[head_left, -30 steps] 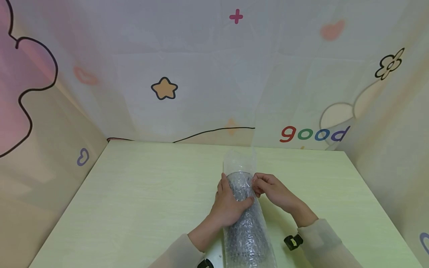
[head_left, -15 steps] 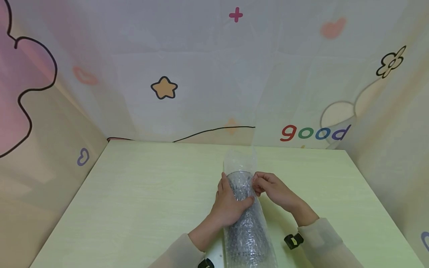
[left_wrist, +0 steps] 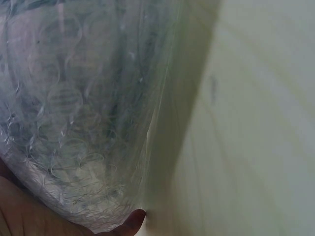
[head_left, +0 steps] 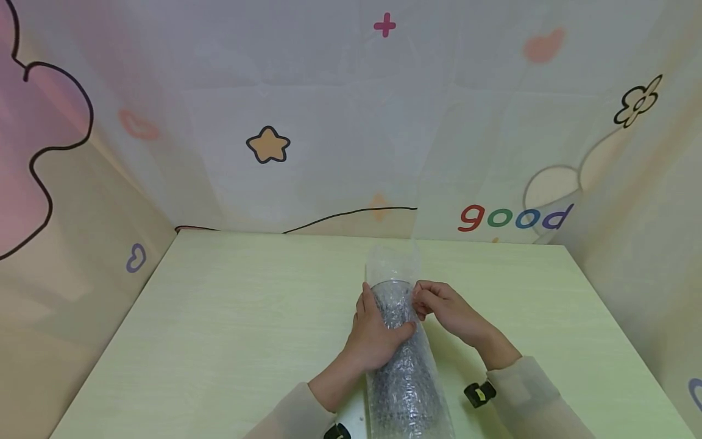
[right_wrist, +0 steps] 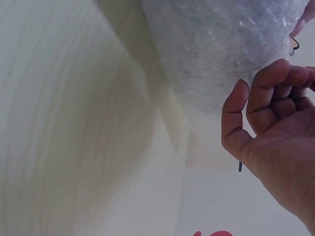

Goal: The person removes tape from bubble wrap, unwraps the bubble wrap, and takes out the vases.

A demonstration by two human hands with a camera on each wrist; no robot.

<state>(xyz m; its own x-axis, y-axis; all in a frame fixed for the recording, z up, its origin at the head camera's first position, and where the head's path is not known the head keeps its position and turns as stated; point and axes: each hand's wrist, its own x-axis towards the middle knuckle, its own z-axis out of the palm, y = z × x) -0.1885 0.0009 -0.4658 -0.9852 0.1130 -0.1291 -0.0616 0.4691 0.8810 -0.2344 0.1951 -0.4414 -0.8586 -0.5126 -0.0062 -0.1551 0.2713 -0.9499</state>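
Observation:
A tall, grey, rounded object in clear bubble wrap [head_left: 408, 390] extends from the bottom of the head view toward the middle of the table, with a loose flap of film [head_left: 390, 259] past its far end. My left hand [head_left: 373, 338] grips its far part, thumb across the front and fingers along the left side. In the left wrist view, the thumb tip lies at the wrap's lower edge. My right hand [head_left: 446, 311] pinches the wrap's right edge near that far end. The right wrist view shows its curled fingers [right_wrist: 266, 91] right at the film. What the wrap encloses is hidden.
The pale wood-grain table [head_left: 247, 317] spreads to both sides. Behind it hangs a printed cloth backdrop [head_left: 351, 122], with further cloth at left and right. A black wrist camera [head_left: 479, 395] sits by the right sleeve, and another [head_left: 337, 431] by the left.

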